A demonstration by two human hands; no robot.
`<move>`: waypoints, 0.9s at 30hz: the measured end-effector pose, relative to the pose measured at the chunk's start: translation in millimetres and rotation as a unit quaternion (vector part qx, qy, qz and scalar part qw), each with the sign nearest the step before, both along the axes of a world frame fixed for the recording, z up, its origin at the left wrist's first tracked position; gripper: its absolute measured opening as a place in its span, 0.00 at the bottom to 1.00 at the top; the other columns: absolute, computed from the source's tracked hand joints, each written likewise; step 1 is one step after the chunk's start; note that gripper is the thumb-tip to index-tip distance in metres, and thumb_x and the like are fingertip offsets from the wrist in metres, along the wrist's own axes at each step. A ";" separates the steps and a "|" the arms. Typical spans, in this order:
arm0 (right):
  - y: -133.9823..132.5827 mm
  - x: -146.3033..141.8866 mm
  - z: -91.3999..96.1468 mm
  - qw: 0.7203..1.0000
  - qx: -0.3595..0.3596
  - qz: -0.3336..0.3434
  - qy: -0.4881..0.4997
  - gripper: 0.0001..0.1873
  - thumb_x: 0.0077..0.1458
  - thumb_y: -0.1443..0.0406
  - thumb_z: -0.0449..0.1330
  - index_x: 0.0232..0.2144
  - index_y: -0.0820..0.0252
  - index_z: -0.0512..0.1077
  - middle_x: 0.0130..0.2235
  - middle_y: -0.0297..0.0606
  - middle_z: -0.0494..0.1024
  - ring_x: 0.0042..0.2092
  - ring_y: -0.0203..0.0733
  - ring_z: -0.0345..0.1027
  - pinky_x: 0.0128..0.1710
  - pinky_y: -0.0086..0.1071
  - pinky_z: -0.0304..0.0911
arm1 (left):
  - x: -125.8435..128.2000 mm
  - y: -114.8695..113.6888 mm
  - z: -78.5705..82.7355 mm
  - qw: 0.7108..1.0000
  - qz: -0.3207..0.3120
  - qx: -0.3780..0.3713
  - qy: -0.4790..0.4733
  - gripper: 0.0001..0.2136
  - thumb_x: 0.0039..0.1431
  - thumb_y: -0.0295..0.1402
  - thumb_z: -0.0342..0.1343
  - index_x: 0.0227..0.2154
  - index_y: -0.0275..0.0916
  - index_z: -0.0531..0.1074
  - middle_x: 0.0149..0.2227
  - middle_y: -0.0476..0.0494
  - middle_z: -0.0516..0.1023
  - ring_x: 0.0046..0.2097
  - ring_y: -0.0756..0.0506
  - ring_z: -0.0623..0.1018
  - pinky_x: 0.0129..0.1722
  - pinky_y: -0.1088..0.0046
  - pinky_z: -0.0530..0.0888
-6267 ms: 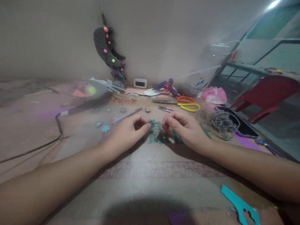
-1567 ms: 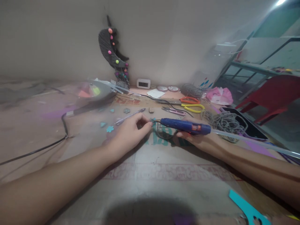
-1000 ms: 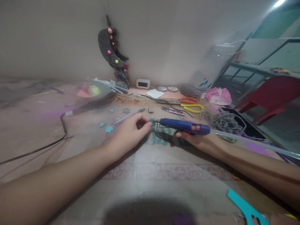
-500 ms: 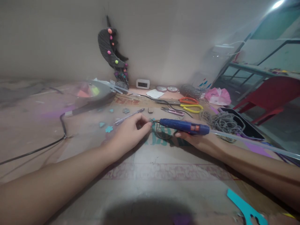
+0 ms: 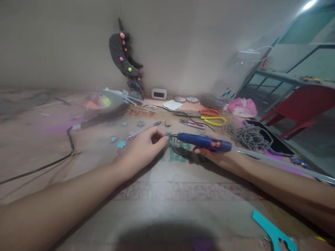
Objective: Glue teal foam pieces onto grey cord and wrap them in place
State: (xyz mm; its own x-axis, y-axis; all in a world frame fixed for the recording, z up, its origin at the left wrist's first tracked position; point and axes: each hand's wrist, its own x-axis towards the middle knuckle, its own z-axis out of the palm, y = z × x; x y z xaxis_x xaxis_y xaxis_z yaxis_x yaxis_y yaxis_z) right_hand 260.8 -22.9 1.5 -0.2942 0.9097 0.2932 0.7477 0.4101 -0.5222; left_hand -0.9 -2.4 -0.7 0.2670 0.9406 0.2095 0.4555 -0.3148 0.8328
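My right hand (image 5: 206,151) is wrapped round a blue glue gun (image 5: 202,141), with a long clear glue stick (image 5: 282,163) sticking out of its back end. The gun's thin metal nozzle points left and meets a small teal piece (image 5: 170,134) at my left fingertips. My left hand (image 5: 154,139) is closed in a pinch on that piece, whose shape is mostly hidden. A dark cord (image 5: 180,153) loops below the nozzle. Left of my left hand lie a teal flower cutout (image 5: 121,144), a small teal heart (image 5: 113,139) and a slim pen-like tool (image 5: 143,130).
Scissors with yellow and orange handles (image 5: 214,120), small pink-handled scissors (image 5: 192,124), tangled grey yarn (image 5: 248,139) and a dark tray (image 5: 285,150) lie to the right. A digital clock (image 5: 159,93) stands by the wall. A decorated grey crescent (image 5: 120,52) hangs above. A teal cutout (image 5: 274,230) lies front right.
Hands and glue gun hold almost the same pose, the nozzle still at the small teal piece. The right hand and gun have shifted very slightly left.
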 end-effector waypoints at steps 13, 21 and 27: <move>-19.4 -5.8 54.0 0.987 -0.010 0.009 0.159 0.13 0.63 0.52 0.59 0.36 0.52 0.77 0.38 0.36 0.83 0.39 0.44 0.76 0.40 0.37 0.72 | 0.2 -0.2 -1.4 1.000 -0.008 -0.012 -0.011 0.09 0.62 0.39 0.56 0.30 0.41 0.71 0.32 0.48 0.77 0.37 0.44 0.76 0.38 0.68 0.69; 71.1 -4.0 83.4 0.993 -0.014 -0.083 0.078 0.18 0.61 0.51 0.60 0.34 0.59 0.81 0.38 0.43 0.84 0.40 0.47 0.78 0.41 0.36 0.72 | 2.7 0.5 -0.2 1.000 -0.006 -0.027 -0.013 0.09 0.62 0.40 0.55 0.30 0.41 0.71 0.32 0.49 0.77 0.37 0.43 0.76 0.38 0.68 0.68; 162.7 2.6 52.0 0.985 -0.019 -0.174 0.005 0.18 0.57 0.55 0.66 0.45 0.61 0.80 0.43 0.45 0.84 0.45 0.48 0.78 0.45 0.35 0.70 | 1.3 -1.3 0.1 0.999 -0.014 -0.040 -0.012 0.09 0.61 0.40 0.55 0.30 0.41 0.70 0.31 0.50 0.75 0.36 0.44 0.75 0.36 0.69 0.67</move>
